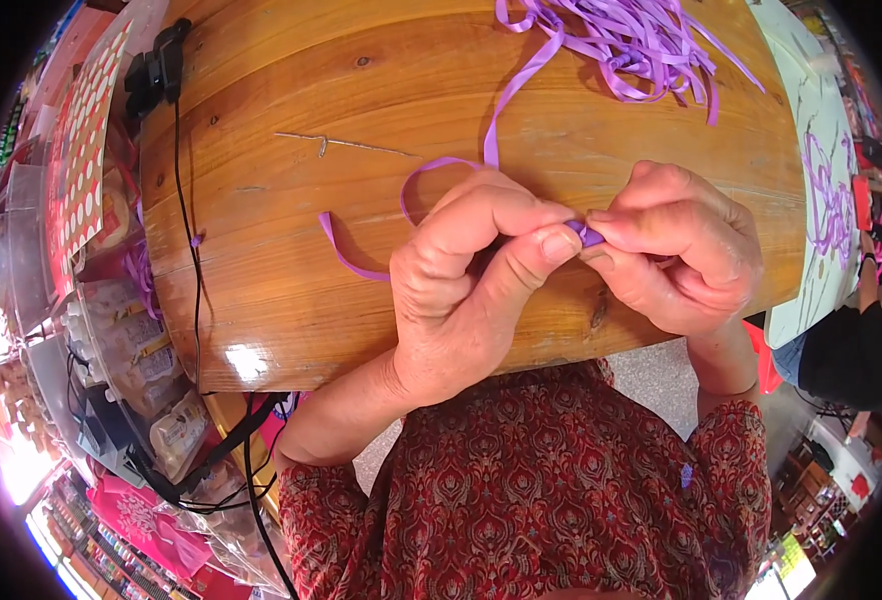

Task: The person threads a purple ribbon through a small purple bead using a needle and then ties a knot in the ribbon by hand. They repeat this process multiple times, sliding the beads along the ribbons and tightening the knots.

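Observation:
Both hands meet above the near part of the wooden table, fingertips almost touching. My left hand (471,270) pinches a small bunched piece of purple ribbon (587,235) between thumb and forefinger. From the other side my right hand (686,245) grips the same piece, its fingers curled in. The exact shape of the bunched ribbon is mostly covered by the fingertips. A loose ribbon tail (346,250) curves out on the left of my left hand. Another strand (506,110) runs up toward a tangled heap of purple ribbon (641,45) at the far side.
A thin metal wire tool (346,144) lies on the wooden table (281,210). A black cable (183,180) trails down the left side from a black clamp-like device (161,70). More purple ribbon (826,190) rests on a white marbled surface at right. Another person (851,350) is at far right.

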`<state>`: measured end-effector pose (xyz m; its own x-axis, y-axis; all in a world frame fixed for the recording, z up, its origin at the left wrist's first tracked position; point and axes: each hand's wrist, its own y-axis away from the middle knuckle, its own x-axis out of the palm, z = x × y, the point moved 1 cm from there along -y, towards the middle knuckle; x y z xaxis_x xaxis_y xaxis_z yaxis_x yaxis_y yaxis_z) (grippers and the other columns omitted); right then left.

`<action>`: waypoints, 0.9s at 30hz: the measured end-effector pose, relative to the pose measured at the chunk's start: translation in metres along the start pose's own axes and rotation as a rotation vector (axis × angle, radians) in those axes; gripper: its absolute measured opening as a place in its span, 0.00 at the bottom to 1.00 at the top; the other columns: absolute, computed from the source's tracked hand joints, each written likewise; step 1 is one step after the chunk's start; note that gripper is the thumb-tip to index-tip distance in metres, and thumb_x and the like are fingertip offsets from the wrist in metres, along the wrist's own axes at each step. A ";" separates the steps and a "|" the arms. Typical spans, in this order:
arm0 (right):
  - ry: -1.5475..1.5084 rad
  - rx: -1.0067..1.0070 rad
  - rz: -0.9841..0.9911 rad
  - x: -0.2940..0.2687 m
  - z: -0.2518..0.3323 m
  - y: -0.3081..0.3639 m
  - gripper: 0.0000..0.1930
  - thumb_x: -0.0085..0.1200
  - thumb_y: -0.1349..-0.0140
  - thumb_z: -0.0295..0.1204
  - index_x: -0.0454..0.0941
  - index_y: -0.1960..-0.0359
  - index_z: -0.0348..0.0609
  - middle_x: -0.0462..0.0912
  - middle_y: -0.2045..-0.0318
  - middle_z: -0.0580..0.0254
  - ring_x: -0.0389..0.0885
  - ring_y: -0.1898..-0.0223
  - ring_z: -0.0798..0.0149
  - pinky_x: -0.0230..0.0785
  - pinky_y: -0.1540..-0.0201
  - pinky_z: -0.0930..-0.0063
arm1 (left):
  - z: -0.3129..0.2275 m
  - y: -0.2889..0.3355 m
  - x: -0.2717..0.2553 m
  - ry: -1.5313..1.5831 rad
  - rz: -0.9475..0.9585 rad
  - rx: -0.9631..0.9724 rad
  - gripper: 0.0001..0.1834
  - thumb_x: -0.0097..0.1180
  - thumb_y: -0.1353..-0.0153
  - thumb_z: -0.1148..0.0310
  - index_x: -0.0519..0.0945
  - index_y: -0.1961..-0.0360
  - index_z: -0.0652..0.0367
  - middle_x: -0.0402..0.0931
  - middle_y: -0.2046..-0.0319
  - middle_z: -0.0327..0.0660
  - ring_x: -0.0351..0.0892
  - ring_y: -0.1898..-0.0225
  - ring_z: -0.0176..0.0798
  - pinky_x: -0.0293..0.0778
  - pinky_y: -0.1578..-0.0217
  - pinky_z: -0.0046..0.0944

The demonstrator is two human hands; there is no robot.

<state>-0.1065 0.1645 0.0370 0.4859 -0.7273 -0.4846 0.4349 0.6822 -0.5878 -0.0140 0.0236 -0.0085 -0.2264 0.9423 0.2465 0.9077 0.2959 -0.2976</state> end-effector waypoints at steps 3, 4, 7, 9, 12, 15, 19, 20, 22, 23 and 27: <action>-0.049 0.008 -0.015 0.002 0.001 0.002 0.10 0.66 0.57 0.16 0.78 0.72 0.34 0.77 0.80 0.58 0.74 0.82 0.71 0.63 0.83 0.82 | -0.006 0.006 0.006 0.047 -0.053 -0.057 0.03 0.58 0.44 0.79 0.77 0.68 0.63 0.74 0.72 0.37 0.69 0.71 0.30 0.66 0.68 0.28; -0.069 0.015 -0.024 0.003 0.002 0.004 0.10 0.66 0.58 0.17 0.78 0.72 0.34 0.77 0.80 0.58 0.74 0.83 0.71 0.62 0.83 0.82 | -0.006 0.006 0.006 0.048 -0.052 -0.058 0.03 0.58 0.44 0.79 0.77 0.68 0.63 0.74 0.72 0.37 0.69 0.71 0.30 0.66 0.68 0.28; -0.081 -0.027 -0.047 0.005 0.001 0.007 0.10 0.66 0.58 0.17 0.77 0.73 0.34 0.77 0.80 0.57 0.74 0.83 0.70 0.62 0.84 0.81 | -0.006 0.007 0.004 -0.022 -0.010 0.038 0.04 0.58 0.44 0.79 0.77 0.67 0.63 0.74 0.72 0.38 0.70 0.71 0.31 0.67 0.69 0.29; -0.078 -0.022 -0.032 0.004 0.001 0.007 0.11 0.66 0.58 0.17 0.77 0.73 0.34 0.76 0.80 0.57 0.73 0.83 0.70 0.62 0.84 0.82 | -0.008 0.008 0.005 0.022 -0.009 -0.018 0.05 0.58 0.45 0.79 0.78 0.66 0.63 0.73 0.72 0.38 0.70 0.72 0.31 0.67 0.69 0.29; -0.066 -0.023 -0.010 0.004 0.000 0.006 0.10 0.66 0.57 0.18 0.77 0.72 0.34 0.76 0.80 0.56 0.73 0.83 0.69 0.61 0.84 0.81 | -0.006 0.008 0.005 0.088 -0.016 -0.073 0.04 0.57 0.44 0.79 0.77 0.67 0.64 0.74 0.73 0.38 0.70 0.72 0.31 0.67 0.69 0.29; -0.051 -0.025 0.010 0.002 -0.003 0.003 0.09 0.65 0.55 0.18 0.77 0.72 0.33 0.77 0.80 0.56 0.74 0.82 0.69 0.62 0.83 0.80 | -0.009 0.006 0.010 0.216 -0.065 -0.119 0.01 0.56 0.41 0.78 0.76 0.68 0.62 0.73 0.74 0.34 0.68 0.72 0.26 0.66 0.70 0.26; -0.021 0.033 0.091 0.001 -0.011 -0.003 0.11 0.63 0.54 0.18 0.77 0.67 0.34 0.78 0.74 0.56 0.75 0.77 0.65 0.64 0.77 0.77 | -0.008 -0.001 0.005 0.409 -0.102 -0.387 0.04 0.53 0.37 0.72 0.76 0.69 0.59 0.70 0.78 0.27 0.61 0.79 0.18 0.59 0.78 0.20; -0.026 0.065 0.089 0.001 -0.012 -0.005 0.11 0.63 0.54 0.18 0.77 0.68 0.34 0.79 0.74 0.56 0.77 0.76 0.65 0.66 0.76 0.77 | -0.007 -0.002 0.005 0.409 -0.097 -0.380 0.04 0.53 0.37 0.72 0.76 0.69 0.59 0.70 0.78 0.27 0.61 0.79 0.18 0.59 0.78 0.20; -0.047 0.111 0.072 0.002 -0.014 -0.004 0.12 0.63 0.55 0.18 0.78 0.67 0.34 0.81 0.73 0.57 0.79 0.74 0.65 0.68 0.73 0.78 | -0.006 -0.005 0.005 0.343 -0.150 -0.377 0.05 0.53 0.37 0.70 0.77 0.69 0.59 0.69 0.81 0.27 0.59 0.81 0.18 0.56 0.81 0.21; -0.057 0.160 0.081 0.004 -0.013 -0.004 0.13 0.63 0.55 0.18 0.78 0.65 0.34 0.81 0.73 0.56 0.79 0.73 0.65 0.68 0.73 0.78 | -0.007 -0.005 0.005 0.341 -0.151 -0.375 0.05 0.53 0.37 0.70 0.77 0.69 0.59 0.69 0.81 0.27 0.59 0.81 0.18 0.56 0.81 0.21; 0.011 0.137 0.081 0.005 -0.012 -0.003 0.15 0.63 0.54 0.19 0.79 0.62 0.33 0.81 0.73 0.56 0.79 0.73 0.64 0.69 0.72 0.78 | -0.010 -0.005 0.005 0.415 -0.213 -0.429 0.04 0.54 0.38 0.71 0.78 0.70 0.59 0.69 0.81 0.28 0.59 0.82 0.18 0.55 0.82 0.21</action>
<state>-0.1148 0.1579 0.0284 0.5151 -0.6702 -0.5344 0.4945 0.7416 -0.4533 -0.0160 0.0251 0.0035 -0.3400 0.7050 0.6224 0.9382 0.3001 0.1725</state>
